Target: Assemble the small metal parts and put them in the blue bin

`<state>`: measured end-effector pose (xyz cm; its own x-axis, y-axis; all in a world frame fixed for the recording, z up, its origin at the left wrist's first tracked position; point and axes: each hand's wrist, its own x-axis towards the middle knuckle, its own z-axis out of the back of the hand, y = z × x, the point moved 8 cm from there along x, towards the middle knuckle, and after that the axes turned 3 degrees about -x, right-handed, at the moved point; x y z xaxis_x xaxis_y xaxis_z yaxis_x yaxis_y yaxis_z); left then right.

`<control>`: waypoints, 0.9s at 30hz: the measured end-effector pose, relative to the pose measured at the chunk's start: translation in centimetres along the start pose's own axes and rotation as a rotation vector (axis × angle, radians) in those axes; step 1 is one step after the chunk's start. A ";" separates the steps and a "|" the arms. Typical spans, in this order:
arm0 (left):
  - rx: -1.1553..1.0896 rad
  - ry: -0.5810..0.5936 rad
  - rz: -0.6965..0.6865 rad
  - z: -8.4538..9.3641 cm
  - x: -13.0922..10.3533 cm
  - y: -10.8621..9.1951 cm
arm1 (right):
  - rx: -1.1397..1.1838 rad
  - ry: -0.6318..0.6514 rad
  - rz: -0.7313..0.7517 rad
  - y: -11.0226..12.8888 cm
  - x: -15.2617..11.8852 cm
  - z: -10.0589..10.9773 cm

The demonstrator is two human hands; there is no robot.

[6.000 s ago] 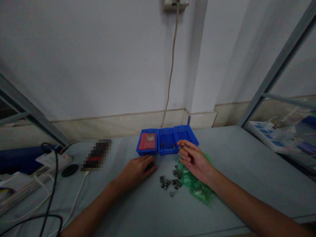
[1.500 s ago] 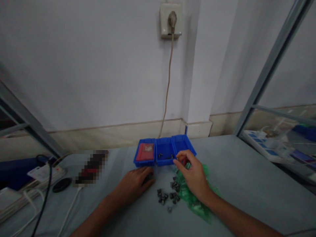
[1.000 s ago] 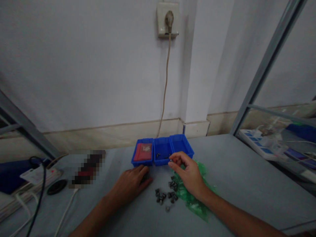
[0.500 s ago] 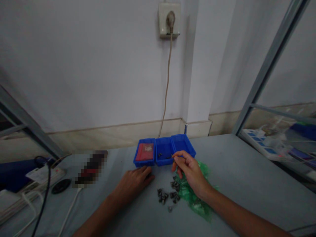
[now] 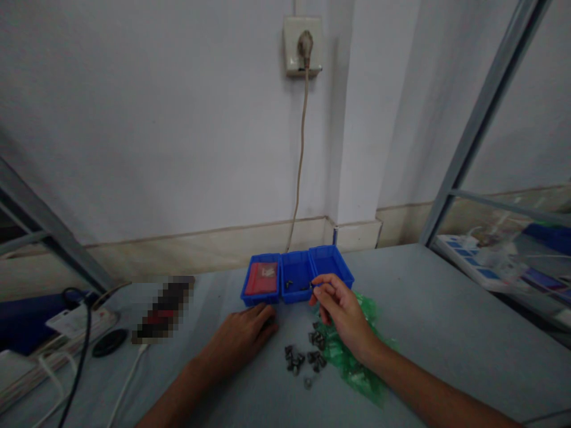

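Note:
Three blue plastic bins stand side by side at the back of the table: the left bin (image 5: 244,291) holds a red packet, the middle bin (image 5: 295,267) a few small dark screws, and the right bin (image 5: 329,260) shows a bare floor. My right hand (image 5: 336,303) is over the front right of the middle bin, thumb and forefinger pinched; a tiny dark bit shows at the tips, too small to name. My left hand (image 5: 250,327) lies on the table before the left bin, fingers loosely stretched, holding nothing. Small dark screws (image 5: 293,359) lie in clusters between my hands.
Crumpled green plastic (image 5: 363,377) lies under and beside my right forearm. A blurred-out object (image 5: 163,312) with a white cable and a black disc (image 5: 110,343) are at left. Metal posts (image 5: 482,119) rise at both sides; a plugged socket (image 5: 303,46) is on the wall.
The view has tilted up slightly, so everything sits a little lower. My right hand stays pinched by the middle bin, and my left hand has barely moved.

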<state>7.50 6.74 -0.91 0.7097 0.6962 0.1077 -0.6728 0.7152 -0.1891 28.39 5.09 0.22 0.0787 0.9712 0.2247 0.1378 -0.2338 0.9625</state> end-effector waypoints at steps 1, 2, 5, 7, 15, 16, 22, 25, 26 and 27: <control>-0.006 0.000 -0.005 0.1 -0.1 -0.1 | -0.001 0.002 0.003 0.0 0.0 0.0; -0.011 -0.002 -0.006 0.1 -0.1 -0.1 | -0.003 0.005 0.005 0.1 -0.1 0.0; -0.027 -0.013 -0.006 0.3 -0.3 -0.2 | -0.029 0.005 -0.003 0.0 -0.1 0.0; -0.044 -0.019 -0.009 0.3 -0.3 -0.2 | -0.054 0.001 -0.011 -0.1 -0.1 0.1; -0.068 -0.005 0.030 -0.3 0.0 0.4 | -0.057 0.005 -0.009 -0.2 0.0 0.0; -0.062 -0.002 0.036 -0.3 0.1 0.5 | -0.053 0.006 -0.010 -0.2 0.0 0.0; -0.038 0.021 0.067 -0.4 0.3 0.5 | -0.050 0.012 -0.015 -0.3 0.1 0.0; -0.028 0.030 0.093 -0.3 0.3 0.7 | -0.057 0.010 -0.012 -0.3 0.1 0.0; -0.027 0.030 0.092 -0.3 0.3 0.7 | -0.057 0.009 -0.013 -0.3 0.1 0.1; -0.027 0.028 0.087 -0.3 0.2 0.6 | -0.056 0.008 -0.014 -0.2 0.1 0.1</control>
<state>7.31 7.33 -1.29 0.6547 0.7533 0.0626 -0.7265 0.6500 -0.2231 28.41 5.25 -0.01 0.0688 0.9749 0.2119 0.0831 -0.2173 0.9726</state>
